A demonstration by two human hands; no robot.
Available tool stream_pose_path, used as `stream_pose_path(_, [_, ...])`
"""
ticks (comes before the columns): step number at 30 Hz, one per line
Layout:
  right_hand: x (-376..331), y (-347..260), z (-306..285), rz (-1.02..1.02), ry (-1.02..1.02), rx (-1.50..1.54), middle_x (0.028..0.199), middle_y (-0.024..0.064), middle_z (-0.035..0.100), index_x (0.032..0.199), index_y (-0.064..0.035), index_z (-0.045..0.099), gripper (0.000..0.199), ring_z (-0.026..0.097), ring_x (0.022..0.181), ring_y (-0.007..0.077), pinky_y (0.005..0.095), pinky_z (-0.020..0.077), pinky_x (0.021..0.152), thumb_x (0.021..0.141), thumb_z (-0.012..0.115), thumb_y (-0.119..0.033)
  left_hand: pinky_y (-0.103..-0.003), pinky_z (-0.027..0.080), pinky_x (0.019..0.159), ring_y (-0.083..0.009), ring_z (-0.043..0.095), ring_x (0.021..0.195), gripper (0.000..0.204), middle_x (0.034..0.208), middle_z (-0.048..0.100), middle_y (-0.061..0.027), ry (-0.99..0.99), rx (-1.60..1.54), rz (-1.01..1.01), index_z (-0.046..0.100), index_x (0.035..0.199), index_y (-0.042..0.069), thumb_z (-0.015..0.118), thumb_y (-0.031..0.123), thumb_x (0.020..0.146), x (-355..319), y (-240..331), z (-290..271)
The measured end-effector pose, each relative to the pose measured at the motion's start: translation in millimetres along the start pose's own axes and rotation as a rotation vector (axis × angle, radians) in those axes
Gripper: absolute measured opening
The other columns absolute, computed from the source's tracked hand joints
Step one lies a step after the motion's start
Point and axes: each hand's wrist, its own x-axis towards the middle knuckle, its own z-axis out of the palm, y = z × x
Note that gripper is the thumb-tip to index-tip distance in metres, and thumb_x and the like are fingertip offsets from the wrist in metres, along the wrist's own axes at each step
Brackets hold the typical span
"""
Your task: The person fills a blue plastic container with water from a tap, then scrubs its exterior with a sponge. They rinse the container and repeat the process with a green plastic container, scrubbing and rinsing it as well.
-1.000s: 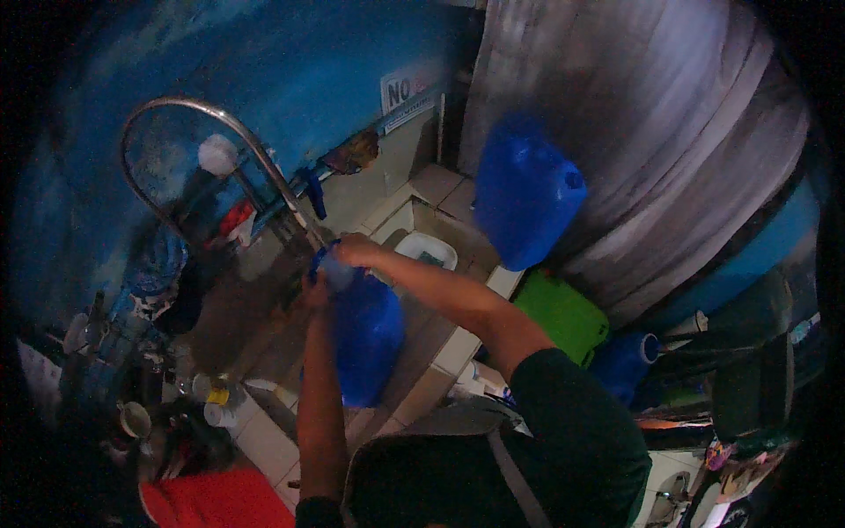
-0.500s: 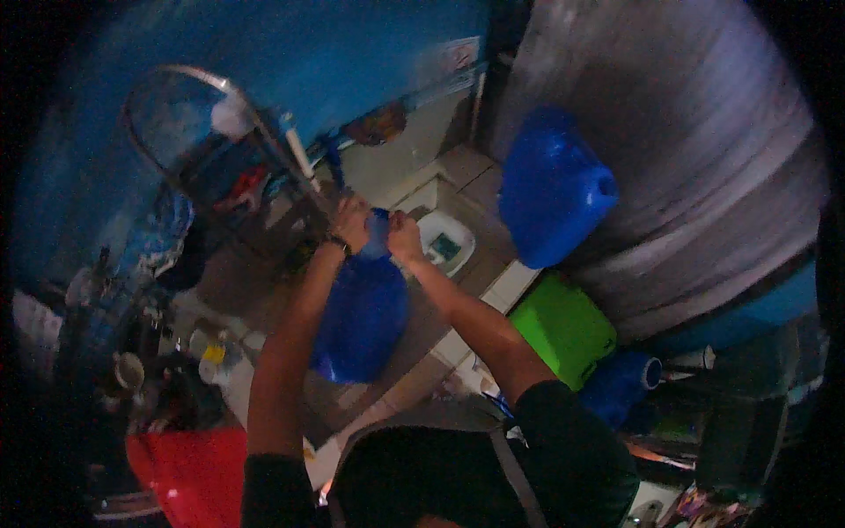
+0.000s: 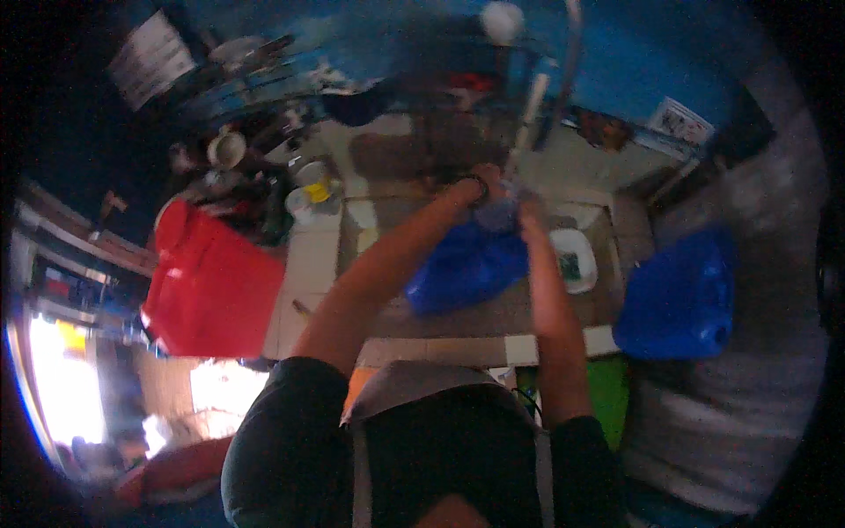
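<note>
A blue plastic jerry can (image 3: 471, 268) lies tilted in the tiled sink basin, its top end toward the tap pipe. At that end is a translucent, bluish piece (image 3: 497, 214), too blurred to name. My left hand (image 3: 487, 180), with a dark band at the wrist, closes on its far left side. My right hand (image 3: 529, 218) grips it from the right. Motion blur hides the single fingers. Beside my right forearm, a white tub (image 3: 574, 260) with something green inside stands in the basin.
A red jerry can (image 3: 216, 282) stands at the left, another blue jerry can (image 3: 678, 295) at the right by a grey curtain (image 3: 748, 396). A white pipe (image 3: 531, 110) rises beyond my hands. Below the right edge is a green container (image 3: 610, 396); cups and pots crowd the far left.
My view has swung to the left, bringing the whole red jerry can and bright openings into sight. Both hands remain at the blue jerry can's top end, which now points more to the right.
</note>
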Motion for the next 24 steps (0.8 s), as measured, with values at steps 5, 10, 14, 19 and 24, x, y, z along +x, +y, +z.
stream_pose_path(5, [20,-101,-33,-0.246,-0.259,-0.846,0.106,0.0235,0.057,0.109,0.0005,0.055,0.034,0.057,0.09,0.0409,0.0473,0.048,0.076,0.084,0.05,-0.022,-0.046,0.045,0.083,-0.0305,0.054,0.105,0.061,0.118,0.054,-0.0125,-0.018,-1.682,-0.248,0.044,0.125,0.004,0.057,0.045,0.082,-48,-43,42])
stream_pose_path(10, [-5,-180,-51,-0.359,-0.178,-0.912,0.106,0.0227,0.058,0.111,0.0019,0.053,0.039,0.059,0.088,0.0404,0.0481,0.0476,0.076,0.083,0.052,-0.025,-0.049,0.046,0.08,-0.029,0.054,0.105,0.053,0.119,0.054,-0.0102,0.001,-2.312,-0.238,0.045,0.126,0.01,0.057,0.041,0.084,-30,-14,86])
stream_pose_path(14, [-28,-169,-80,0.084,-0.058,-0.166,0.104,0.0194,0.059,0.111,0.002,0.052,0.039,0.061,0.084,0.0346,0.0445,0.0496,0.07,0.084,0.053,-0.025,-0.048,0.046,0.081,-0.0275,0.054,0.105,0.051,0.118,0.054,-0.0086,-0.014,-1.971,-0.052,0.047,0.125,0.015,0.058,0.041,0.082,5,6,75])
stream_pose_path(19, [-77,-76,-115,0.181,-0.236,-0.125,0.094,0.0143,0.059,0.107,0.0004,0.051,0.042,0.061,0.077,0.0241,0.0361,0.0525,0.064,0.084,0.058,-0.034,-0.046,0.043,0.089,-0.0291,0.052,0.109,0.054,0.119,0.055,-0.0097,0.01,-0.619,0.066,0.052,0.12,0.013,0.067,0.038,0.073,34,46,30])
stream_pose_path(24, [-131,-22,-49,0.792,-0.712,0.728,0.118,0.0199,0.051,0.12,-0.0018,0.044,0.047,0.053,0.104,0.0347,0.0495,0.0419,0.093,0.084,0.061,-0.027,-0.044,0.037,0.096,-0.032,0.046,0.116,0.054,0.12,0.053,-0.0113,-0.351,0.131,0.479,0.054,0.117,0.012,0.071,0.028,0.068,46,87,-7])
